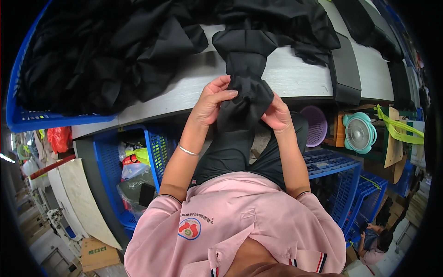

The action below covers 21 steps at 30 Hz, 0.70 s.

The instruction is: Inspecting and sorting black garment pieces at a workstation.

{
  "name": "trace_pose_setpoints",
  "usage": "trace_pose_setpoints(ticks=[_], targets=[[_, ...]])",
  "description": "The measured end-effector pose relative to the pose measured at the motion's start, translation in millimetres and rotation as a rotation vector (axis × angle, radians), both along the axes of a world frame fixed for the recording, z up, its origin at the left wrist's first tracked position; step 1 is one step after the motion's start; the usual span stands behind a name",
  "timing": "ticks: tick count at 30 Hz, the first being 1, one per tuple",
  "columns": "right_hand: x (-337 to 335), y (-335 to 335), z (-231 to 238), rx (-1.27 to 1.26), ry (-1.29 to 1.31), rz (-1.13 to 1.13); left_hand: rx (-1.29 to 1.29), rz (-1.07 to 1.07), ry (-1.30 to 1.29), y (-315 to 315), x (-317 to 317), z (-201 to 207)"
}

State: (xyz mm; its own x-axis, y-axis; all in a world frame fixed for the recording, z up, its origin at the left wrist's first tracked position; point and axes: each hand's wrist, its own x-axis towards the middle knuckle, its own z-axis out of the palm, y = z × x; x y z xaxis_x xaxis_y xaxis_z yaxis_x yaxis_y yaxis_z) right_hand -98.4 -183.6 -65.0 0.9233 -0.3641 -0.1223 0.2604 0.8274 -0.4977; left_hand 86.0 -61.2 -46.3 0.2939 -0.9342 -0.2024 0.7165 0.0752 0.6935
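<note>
A piece of black fabric (247,94) with seams and folds hangs over the near edge of the pale table and is gripped from both sides. My left hand (213,100) pinches its left side, thumb lying on top and fingers curled. On the opposite side my right hand (278,114) is closed on the fabric, most of its fingers hidden behind the cloth. Farther up, the same dark cloth runs back across the table (184,90) toward a large heap of black fabric (277,23).
More black fabric fills a blue basket (60,122) at the left. Stacked black panels (346,69) lie on the right. Below the table stand a blue crate (108,171) with bags, a purple bin (316,127), a teal fan (360,133) and blue baskets (350,184). Another person (374,242) sits at lower right.
</note>
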Motion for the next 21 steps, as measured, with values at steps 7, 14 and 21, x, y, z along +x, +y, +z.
trace_pose_setpoints(ticks=[7,14,21], targets=[[26,14,58,-0.411,0.285,-0.101,-0.003,0.367,-0.221,-1,-2,16],[-19,-21,42,-1.425,0.869,-0.83,-0.031,0.065,-1.165,8,3,83],[-39,-15,43,-1.325,0.735,-0.382,0.121,-0.187,-1.622,-73,-12,29]])
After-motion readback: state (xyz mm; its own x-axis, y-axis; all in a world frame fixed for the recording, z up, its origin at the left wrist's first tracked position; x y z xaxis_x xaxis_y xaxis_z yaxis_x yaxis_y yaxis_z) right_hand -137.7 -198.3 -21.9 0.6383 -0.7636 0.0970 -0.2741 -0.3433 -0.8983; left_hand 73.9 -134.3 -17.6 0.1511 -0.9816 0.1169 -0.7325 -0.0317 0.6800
